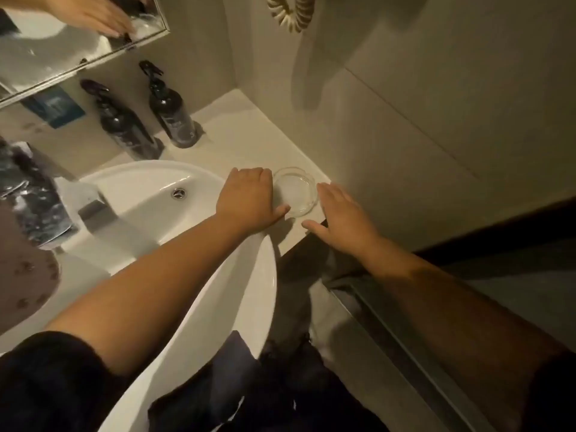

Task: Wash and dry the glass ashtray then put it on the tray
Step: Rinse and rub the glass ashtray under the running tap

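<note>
- Dark clothing (pixel 218 385) fills the bottom of the head view, closest to the camera, with both bare forearms reaching forward over it.
- Just beyond, the white sink (pixel 146 198) curves across the left, its drain showing in the bowl and a metal faucet (pixel 93 210) at its left side; no water can be seen running.
- At the counter (pixel 237 141) corner, right of the sink, the left hand (pixel 249 201) lies palm down beside the glass ashtray (pixel 295 191), fingers bent at the dish's left rim and thumb at its near edge — whether it grips yet or only touches cannot be told.
- Opposite, the right hand (pixel 339 216) hovers with fingers straight and relaxed, just beside the right rim, holding nothing.
- Judged from this, the task sits at its first step: picking the ashtray up, with washing, drying and placing all undone.
- Next the person needs a firm hold across the rim, then a short carry left to the faucet — smooth glass near the counter's front edge could slip.
- Farther back stand 2 dark pump bottles (pixel 168 110) against the wall, well apart from the dish and off the path to the sink.
- Highest up, a mirror (pixel 78 35) reflects a hand; no tray or towel is visible.
</note>
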Tool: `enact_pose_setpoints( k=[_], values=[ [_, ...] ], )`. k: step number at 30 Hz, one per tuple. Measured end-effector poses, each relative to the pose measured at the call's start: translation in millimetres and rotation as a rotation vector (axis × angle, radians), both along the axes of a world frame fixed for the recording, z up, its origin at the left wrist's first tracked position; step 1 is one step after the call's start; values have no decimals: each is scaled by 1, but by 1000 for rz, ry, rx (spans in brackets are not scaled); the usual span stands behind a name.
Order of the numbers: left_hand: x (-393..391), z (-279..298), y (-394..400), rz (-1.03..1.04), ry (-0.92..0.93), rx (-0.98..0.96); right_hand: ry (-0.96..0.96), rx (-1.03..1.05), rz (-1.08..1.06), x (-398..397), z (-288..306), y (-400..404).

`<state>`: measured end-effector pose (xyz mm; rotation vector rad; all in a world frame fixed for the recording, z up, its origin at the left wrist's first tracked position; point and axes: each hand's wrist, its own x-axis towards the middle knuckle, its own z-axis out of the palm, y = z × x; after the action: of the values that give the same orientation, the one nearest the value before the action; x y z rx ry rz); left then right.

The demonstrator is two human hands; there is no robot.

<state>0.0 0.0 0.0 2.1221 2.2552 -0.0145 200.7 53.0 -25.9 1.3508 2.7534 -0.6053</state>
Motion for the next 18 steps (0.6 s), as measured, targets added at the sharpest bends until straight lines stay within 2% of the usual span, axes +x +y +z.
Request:
enact_pose_setpoints(
  k=[11,18],
  values=[
    [-15,-21,54,-40,34,-424,44,-96,-38,-13,-41,34],
    [-12,-30,60,-50,26,-396,101,-114,-79,-16,-49,41]
  ],
)
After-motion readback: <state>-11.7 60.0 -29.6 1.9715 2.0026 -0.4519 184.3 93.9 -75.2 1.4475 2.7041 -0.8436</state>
